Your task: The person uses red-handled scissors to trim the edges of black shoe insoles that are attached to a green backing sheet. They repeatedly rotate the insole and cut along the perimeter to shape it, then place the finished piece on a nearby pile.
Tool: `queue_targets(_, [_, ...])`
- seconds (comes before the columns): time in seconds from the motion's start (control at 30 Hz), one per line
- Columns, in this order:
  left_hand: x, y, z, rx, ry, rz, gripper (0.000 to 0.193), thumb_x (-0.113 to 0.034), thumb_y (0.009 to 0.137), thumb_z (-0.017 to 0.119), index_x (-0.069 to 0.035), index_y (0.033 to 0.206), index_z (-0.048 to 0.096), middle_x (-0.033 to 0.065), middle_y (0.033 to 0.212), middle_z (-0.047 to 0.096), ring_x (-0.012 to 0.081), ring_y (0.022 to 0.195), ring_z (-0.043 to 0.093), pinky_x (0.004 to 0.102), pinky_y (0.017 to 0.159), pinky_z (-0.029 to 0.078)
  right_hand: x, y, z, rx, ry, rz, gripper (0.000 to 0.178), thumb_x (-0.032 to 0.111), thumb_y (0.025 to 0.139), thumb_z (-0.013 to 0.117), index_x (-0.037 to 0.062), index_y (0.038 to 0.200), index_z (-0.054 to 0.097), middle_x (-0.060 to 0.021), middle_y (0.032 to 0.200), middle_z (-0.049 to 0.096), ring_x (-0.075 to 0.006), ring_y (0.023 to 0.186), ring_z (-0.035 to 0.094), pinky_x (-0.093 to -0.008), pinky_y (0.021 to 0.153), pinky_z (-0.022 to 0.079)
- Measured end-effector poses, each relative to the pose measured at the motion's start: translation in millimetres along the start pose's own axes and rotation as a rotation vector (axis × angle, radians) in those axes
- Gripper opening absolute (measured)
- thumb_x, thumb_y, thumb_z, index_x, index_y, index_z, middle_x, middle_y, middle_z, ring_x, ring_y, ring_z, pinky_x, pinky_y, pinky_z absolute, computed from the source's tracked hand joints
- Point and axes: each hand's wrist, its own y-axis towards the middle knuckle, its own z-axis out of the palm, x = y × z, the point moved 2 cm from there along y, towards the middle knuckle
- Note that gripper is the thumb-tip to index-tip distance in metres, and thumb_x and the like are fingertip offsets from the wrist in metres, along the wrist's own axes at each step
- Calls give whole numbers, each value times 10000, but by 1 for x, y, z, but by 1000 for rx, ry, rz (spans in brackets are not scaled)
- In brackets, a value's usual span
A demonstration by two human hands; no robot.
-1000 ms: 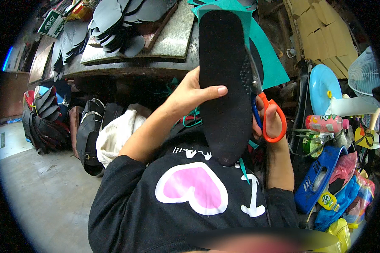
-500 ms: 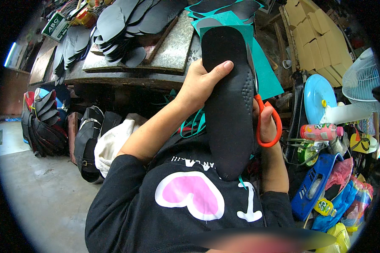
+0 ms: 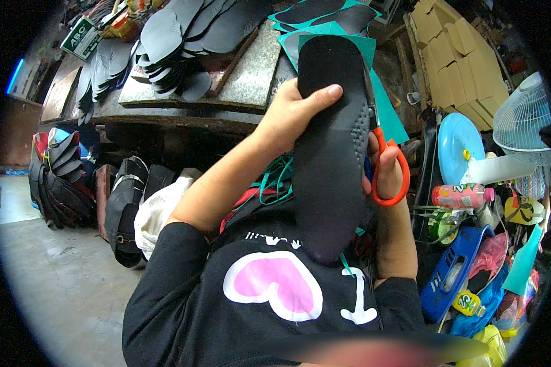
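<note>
My left hand (image 3: pixel 288 116) grips a long black insole (image 3: pixel 330 165), its thumb across the upper part and its fingers hidden underneath. Teal sheet (image 3: pixel 367 49) backs the insole and sticks out around its top end. My right hand (image 3: pixel 386 168) is closed on scissors with orange-red handles (image 3: pixel 405 177). Their blades lie along the insole's right edge, against the teal material, and are partly hidden. A teal flap (image 3: pixel 389 110) hangs to the right of the blades. A thin teal strip (image 3: pixel 346 264) dangles near the insole's lower end.
Ahead, a workbench (image 3: pixel 183 115) carries stacks of black insoles (image 3: pixel 165 33) and more teal-backed pieces (image 3: pixel 315 12). To the right are cardboard boxes (image 3: pixel 465 67), a fan (image 3: pixel 520 119), a pink bottle (image 3: pixel 462 196) and a blue basket (image 3: pixel 453 275). Black bags (image 3: pixel 125 208) stand at left.
A teal scrap now shows at the right, over the plastic bags. The scissors have moved slightly up along the insole's edge. The insole has shifted slightly, still in my left hand.
</note>
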Motion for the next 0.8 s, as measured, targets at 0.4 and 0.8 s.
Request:
queue_targets(0.4, [-13,22,-15,101,287,149,385,-341,920,584,32,1014,602,33,855,633,86,747,577,246,670,488,1,19,-4,5,66,-117,916,862,724,285,10,953,529,-25,536,484,-107,423,439,-219,419,356])
queue_targets(0.8, [-27,19,-30,300,549,56,435,-360,902,603,49,1052,596,41,881,635,99,812,573,255,727,478,2,2,-12,129,27,-5,960,895,683,286,0,951,510,-13,506,462,-94,421,428,-201,411,351])
